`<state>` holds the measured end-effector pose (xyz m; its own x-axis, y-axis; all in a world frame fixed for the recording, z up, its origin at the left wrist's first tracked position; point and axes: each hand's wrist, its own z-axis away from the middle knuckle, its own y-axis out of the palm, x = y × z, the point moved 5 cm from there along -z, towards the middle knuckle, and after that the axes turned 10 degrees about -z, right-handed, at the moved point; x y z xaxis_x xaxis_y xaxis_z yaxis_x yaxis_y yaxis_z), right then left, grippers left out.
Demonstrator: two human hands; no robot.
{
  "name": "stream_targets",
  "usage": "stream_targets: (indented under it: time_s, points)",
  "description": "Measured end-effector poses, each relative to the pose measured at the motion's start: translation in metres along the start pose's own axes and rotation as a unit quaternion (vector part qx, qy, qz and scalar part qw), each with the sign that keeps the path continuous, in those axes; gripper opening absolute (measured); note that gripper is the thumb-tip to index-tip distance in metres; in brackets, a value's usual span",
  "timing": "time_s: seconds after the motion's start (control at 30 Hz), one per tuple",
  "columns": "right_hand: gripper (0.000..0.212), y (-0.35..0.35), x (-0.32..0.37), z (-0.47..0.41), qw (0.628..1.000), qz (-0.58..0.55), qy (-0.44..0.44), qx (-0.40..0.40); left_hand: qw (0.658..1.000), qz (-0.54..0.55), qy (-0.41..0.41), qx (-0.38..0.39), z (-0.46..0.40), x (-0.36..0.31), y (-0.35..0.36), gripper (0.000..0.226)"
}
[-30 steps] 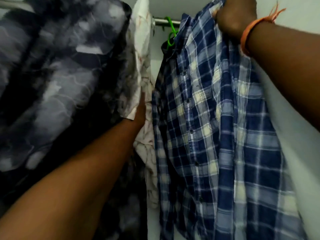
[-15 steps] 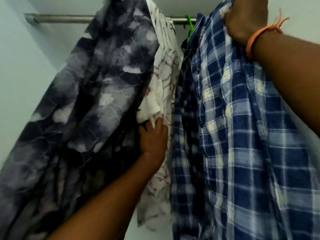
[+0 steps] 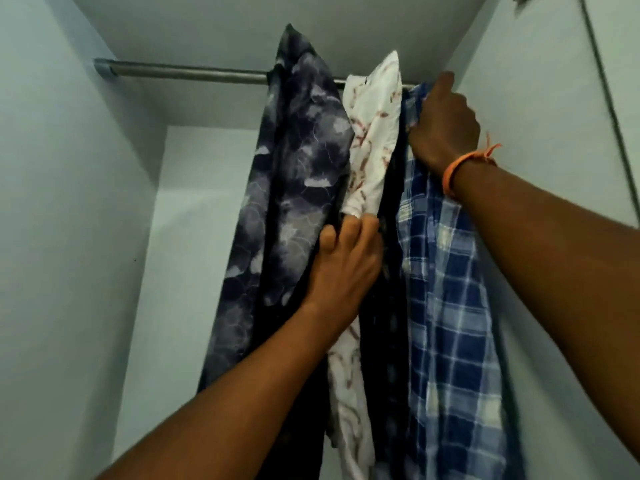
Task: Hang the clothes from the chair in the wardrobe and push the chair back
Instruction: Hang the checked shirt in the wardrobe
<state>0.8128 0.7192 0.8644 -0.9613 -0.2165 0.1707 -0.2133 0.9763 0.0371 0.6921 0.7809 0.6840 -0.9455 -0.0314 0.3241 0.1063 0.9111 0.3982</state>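
Observation:
Three garments hang side by side from the metal rail (image 3: 180, 71) inside the wardrobe. On the left is a dark grey shirt with pale cloud marks (image 3: 294, 188). In the middle hangs a white shirt with reddish marks (image 3: 372, 133). On the right is a blue and white plaid shirt (image 3: 450, 323). My left hand (image 3: 343, 268) is closed on the sleeve of the white shirt, at mid height. My right hand (image 3: 441, 126), with an orange wrist band, grips the top of the plaid shirt just below the rail. The hangers are hidden by cloth. The chair is out of view.
Pale wardrobe walls close in on the left (image 3: 69, 237), at the back (image 3: 194, 220) and on the right (image 3: 540, 98). The left part of the rail carries nothing. A thin dark line runs down the right wall (image 3: 602, 81).
The view has pulled back and tilted up, so the whole rail and walls show. My left hand slid lower and closed on the white shirt. My right hand stays at the plaid shirt's top.

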Motion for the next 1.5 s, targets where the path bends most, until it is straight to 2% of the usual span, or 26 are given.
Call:
stream_targets:
  time_s: [0.07, 0.2, 0.33, 0.4, 0.47, 0.53, 0.6, 0.67, 0.7, 0.8, 0.9, 0.97, 1.03, 1.1, 1.2, 1.3, 1.4, 1.5]
  points:
    - [0.066, -0.007, 0.006, 0.008, 1.0, -0.001, 0.006, -0.004, 1.0, 0.024, -0.013, 0.004, -0.001, 0.012, -0.013, 0.024]
    - [0.068, -0.021, 0.026, 0.027, 1.0, 0.003, 0.022, -0.006, 0.99, 0.119, -0.059, 0.052, -0.008, 0.046, -0.045, 0.031]
    - [0.061, -0.034, 0.045, 0.051, 0.999, 0.026, 0.038, -0.005, 0.981, 0.179, -0.077, -0.007, -0.015, 0.071, -0.081, 0.021]
    - [0.057, -0.043, 0.05, 0.067, 0.999, 0.034, 0.037, -0.005, 0.965, 0.212, -0.156, -0.001, -0.013, 0.086, -0.092, 0.029]
    - [0.059, -0.048, 0.049, 0.085, 0.998, 0.04, 0.05, 0.014, 0.934, 0.229, -0.25, 0.116, -0.002, 0.099, -0.088, 0.058]
    - [0.072, -0.046, 0.041, 0.107, 0.993, 0.036, 0.091, 0.065, 0.881, 0.257, -0.302, 0.256, 0.018, 0.104, -0.077, 0.092]
    - [0.081, -0.043, 0.028, 0.13, 0.98, 0.022, 0.156, 0.121, 0.817, 0.333, -0.337, 0.329, 0.043, 0.102, -0.065, 0.1]
    - [0.078, -0.04, 0.018, 0.154, 0.967, -0.01, 0.198, 0.157, 0.75, 0.39, -0.371, 0.384, 0.07, 0.097, -0.053, 0.079]
    - [0.072, -0.041, 0.016, 0.164, 0.966, -0.036, 0.203, 0.153, 0.732, 0.395, -0.373, 0.412, 0.082, 0.094, -0.048, 0.061]
    - [0.067, -0.047, 0.012, 0.19, 0.973, -0.068, 0.193, 0.102, 0.713, 0.412, -0.311, 0.474, 0.104, 0.081, -0.045, 0.016]
    - [0.063, -0.048, 0.007, 0.215, 0.978, 0.006, 0.18, 0.106, 0.655, 0.451, -0.282, 0.536, 0.122, 0.065, -0.044, 0.009]
    - [0.068, -0.049, 0.003, 0.232, 0.975, 0.015, 0.189, 0.113, 0.627, 0.466, -0.268, 0.564, 0.131, 0.055, -0.052, 0.025]
    - [0.08, -0.051, 0.004, 0.251, 0.974, 0.003, 0.202, 0.103, 0.624, 0.485, -0.283, 0.543, 0.135, 0.052, -0.064, 0.05]
    - [0.087, -0.053, 0.011, 0.27, 0.977, -0.024, 0.194, 0.08, 0.638, 0.485, -0.328, 0.501, 0.133, 0.055, -0.076, 0.064]
    - [0.091, -0.052, 0.029, 0.303, 0.981, -0.057, 0.176, 0.062, 0.673, 0.437, -0.395, 0.447, 0.13, 0.069, -0.102, 0.064]
    - [0.087, -0.051, 0.058, 0.344, 0.974, -0.131, 0.171, 0.072, 0.7, 0.397, -0.417, 0.422, 0.138, 0.087, -0.147, 0.059]
    - [0.072, -0.049, 0.099, 0.401, 0.938, -0.266, 0.203, 0.089, 0.695, 0.355, -0.446, 0.439, 0.178, 0.11, -0.196, 0.057]
    - [0.058, -0.046, 0.152, 0.47, 0.87, -0.383, 0.274, 0.146, 0.665, 0.278, -0.517, 0.461, 0.239, 0.149, -0.256, 0.046]
